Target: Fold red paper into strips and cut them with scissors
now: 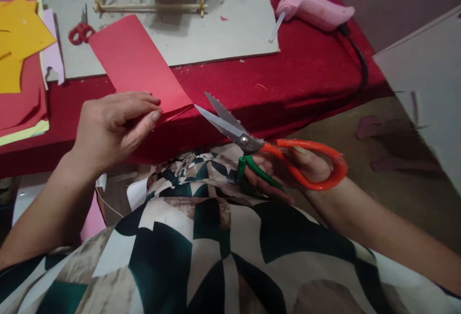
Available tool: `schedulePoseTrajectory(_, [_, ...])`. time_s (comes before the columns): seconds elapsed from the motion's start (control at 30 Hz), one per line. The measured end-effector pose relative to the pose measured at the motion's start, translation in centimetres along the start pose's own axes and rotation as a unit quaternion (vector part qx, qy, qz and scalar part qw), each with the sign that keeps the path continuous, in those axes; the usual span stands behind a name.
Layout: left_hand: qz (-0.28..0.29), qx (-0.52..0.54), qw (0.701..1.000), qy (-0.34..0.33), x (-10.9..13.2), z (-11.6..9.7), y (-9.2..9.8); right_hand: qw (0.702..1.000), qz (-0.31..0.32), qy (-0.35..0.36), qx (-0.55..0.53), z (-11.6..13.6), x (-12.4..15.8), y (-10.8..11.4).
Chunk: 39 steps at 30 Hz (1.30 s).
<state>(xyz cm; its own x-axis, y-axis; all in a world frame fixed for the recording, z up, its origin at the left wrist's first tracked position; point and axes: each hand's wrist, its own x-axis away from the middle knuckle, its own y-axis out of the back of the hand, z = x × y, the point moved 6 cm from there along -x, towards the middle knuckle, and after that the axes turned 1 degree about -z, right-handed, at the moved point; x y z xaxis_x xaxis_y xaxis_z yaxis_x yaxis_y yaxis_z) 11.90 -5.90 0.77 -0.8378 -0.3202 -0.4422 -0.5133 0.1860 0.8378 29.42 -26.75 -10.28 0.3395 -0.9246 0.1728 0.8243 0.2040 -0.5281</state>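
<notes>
Left hand (111, 119) pinches the red paper (139, 59), which extends forward beyond it; right hand (309, 165) grips spread scissors (245, 141).

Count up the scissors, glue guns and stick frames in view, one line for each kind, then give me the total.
Scissors: 2 (large scissors in the right hand, small red-handled scissors on the white board)
Pink glue gun: 1
Stick frame, cut off by the picture's top edge: 1
Total: 4
</notes>
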Motion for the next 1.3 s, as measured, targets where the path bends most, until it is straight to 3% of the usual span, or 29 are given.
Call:
schedulePoseTrajectory(0.07, [-0.013, -0.001, 1.000, -0.005, -0.1, 0.1, 0.2, 0.998, 0.036, -0.001, -0.054, -0.2, -0.2, -0.4])
schedulePoseTrajectory(0.37, [-0.036, -0.070, 0.994, -0.080, -0.3, -0.8, 0.0, 0.996, 0.019, -0.037, -0.085, -0.3, -0.4, -0.8])
schedulePoseTrajectory(0.57, [-0.018, -0.111, 0.993, -0.037, -0.3, -0.5, -0.1, 0.994, 0.007, -0.065, -0.093, -0.4, -0.5, -1.3])
schedulePoseTrajectory(0.73, [-0.016, -0.116, 0.993, -0.017, -0.2, -0.4, -0.2, 0.995, -0.017, -0.040, -0.093, -0.2, -0.8, -1.4])
schedulePoseTrajectory(1.1, [-0.031, -0.093, 0.992, -0.075, -0.1, -0.9, -0.2, 0.984, -0.024, -0.063, -0.164, 0.4, -1.3, -2.9])
schedulePoseTrajectory(1.3, [-0.016, -0.167, 0.983, -0.080, 0.1, -1.4, -0.9, 0.975, -0.036, -0.048, -0.215, 1.1, -1.8, -4.4])
